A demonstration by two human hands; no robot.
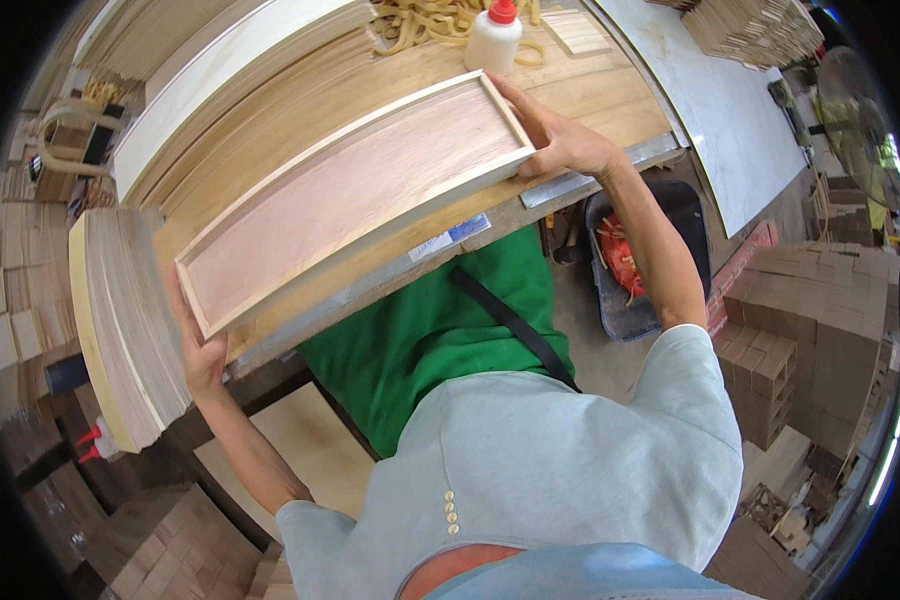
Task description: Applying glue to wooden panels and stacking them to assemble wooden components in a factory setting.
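A long shallow wooden tray with a thin pale rim spans the space between my two hands, tilted slightly over the workbench. My left hand grips its near left end, thumb and fingers around the short side. At the far right end my right hand clasps the other short side, fingers behind it. The tray holds nothing on its bare pinkish floor. Just beyond my right hand stands a white glue bottle with a red cap.
Stacked thin boards lie along the bench's back, with another stack at its left end. Yellowish rubber bands are heaped beside the bottle. A black wheelbarrow-like tub sits on the floor at right, near piled wooden pieces.
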